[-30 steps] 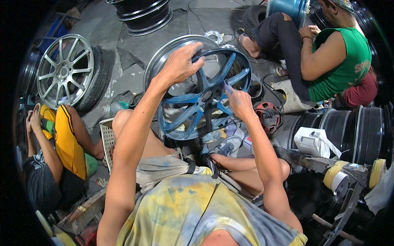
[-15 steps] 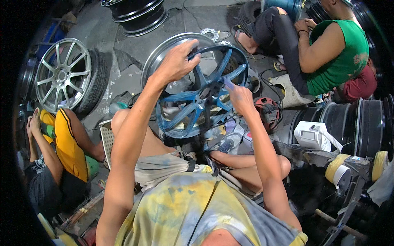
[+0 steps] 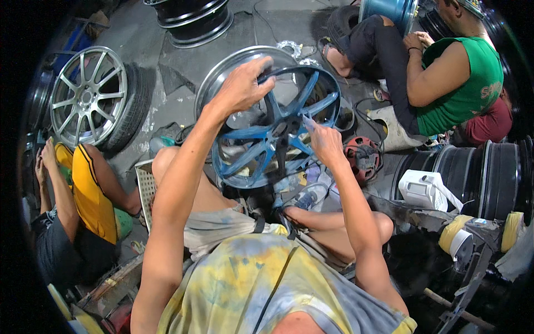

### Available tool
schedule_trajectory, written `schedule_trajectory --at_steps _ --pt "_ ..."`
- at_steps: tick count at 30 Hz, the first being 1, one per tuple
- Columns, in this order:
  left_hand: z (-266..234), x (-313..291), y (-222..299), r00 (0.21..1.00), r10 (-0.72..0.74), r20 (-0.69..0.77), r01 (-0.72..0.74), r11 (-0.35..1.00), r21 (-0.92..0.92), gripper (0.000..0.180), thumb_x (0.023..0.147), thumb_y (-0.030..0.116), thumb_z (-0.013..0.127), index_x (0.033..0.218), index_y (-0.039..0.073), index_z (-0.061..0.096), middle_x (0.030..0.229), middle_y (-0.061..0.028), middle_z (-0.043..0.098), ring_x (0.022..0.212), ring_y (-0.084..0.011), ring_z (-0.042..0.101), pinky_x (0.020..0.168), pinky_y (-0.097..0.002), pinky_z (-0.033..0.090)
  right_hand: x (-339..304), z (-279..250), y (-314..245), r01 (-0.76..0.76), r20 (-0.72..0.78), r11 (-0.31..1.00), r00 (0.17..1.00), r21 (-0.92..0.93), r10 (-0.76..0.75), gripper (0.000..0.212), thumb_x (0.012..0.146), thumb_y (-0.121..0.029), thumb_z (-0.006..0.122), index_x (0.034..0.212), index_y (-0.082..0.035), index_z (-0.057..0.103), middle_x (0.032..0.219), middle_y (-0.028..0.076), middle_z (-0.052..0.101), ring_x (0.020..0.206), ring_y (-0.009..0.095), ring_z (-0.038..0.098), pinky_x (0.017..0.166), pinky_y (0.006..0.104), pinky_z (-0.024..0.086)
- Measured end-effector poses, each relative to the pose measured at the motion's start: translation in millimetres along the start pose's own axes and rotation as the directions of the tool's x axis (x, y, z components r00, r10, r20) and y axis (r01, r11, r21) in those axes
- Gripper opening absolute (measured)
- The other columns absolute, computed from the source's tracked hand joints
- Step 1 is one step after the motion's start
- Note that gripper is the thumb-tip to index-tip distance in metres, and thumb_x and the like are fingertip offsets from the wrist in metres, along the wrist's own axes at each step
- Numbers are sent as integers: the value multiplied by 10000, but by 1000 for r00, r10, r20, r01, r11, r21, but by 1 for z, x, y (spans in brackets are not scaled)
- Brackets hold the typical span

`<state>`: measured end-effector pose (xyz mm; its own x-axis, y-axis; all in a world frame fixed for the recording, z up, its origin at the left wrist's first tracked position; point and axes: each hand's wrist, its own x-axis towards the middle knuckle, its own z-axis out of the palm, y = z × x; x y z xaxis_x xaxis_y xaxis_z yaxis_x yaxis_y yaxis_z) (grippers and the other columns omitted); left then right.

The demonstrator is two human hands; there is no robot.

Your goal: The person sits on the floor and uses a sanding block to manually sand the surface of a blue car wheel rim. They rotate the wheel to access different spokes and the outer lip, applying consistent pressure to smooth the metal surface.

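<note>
Blue and streaky, the wheel stands before me, its upper edge clasped in my left hand, a silver rim just beyond. My right hand pinches a purplish scrap at the spokes near the wheel's centre

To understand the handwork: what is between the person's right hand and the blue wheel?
A thin, pale purple piece lies between the right hand and the blue wheel, as the head view shows; its material is unclear.
</note>
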<state>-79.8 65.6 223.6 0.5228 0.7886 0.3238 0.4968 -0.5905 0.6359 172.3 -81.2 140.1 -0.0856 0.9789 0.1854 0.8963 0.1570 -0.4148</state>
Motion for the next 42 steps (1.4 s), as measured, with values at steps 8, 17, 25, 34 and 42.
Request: schedule_trajectory --at_steps 8,17,25,34,42 --pt "-8 -6 9 997 66 30 -63 994 -90 302 966 203 647 1128 -41 572 978 -213 600 884 -351 574 833 -435 478 -52 -19 2 34 18 995 999 97 -35 186 864 -158 708 935 14 706 1276 176 603 967 385 684 812 484 554" --pt "-18 -14 8 993 108 37 -105 992 -75 247 959 188 661 1031 -25 560 873 -151 545 818 -273 527 782 -409 461 -9 6 -8 93 122 979 986 184 -117 287 802 -226 725 755 57 712 1484 180 543 927 395 701 841 469 565" --pt "-32 -21 6 994 53 91 -42 993 -112 270 944 208 683 974 -26 553 847 -129 532 792 -234 512 746 -393 451 -29 -4 -25 91 93 989 990 117 -102 204 812 -177 740 840 24 729 1380 152 610 913 377 695 812 466 558" --pt "-26 -11 1 993 105 60 -107 994 27 344 962 314 720 999 -18 636 887 -183 627 792 -359 579 739 -440 478 -54 -3 -14 -362 105 618 905 698 412 231 929 -184 711 1076 -6 713 981 110 735 926 162 667 876 341 524" --pt "-16 9 4 992 129 18 -129 992 -17 331 974 295 726 940 -31 676 829 -154 638 750 -282 587 698 -421 473 -57 -2 -7 -217 -31 616 930 757 366 252 907 -117 676 1125 7 700 1023 63 749 903 143 669 884 323 525"
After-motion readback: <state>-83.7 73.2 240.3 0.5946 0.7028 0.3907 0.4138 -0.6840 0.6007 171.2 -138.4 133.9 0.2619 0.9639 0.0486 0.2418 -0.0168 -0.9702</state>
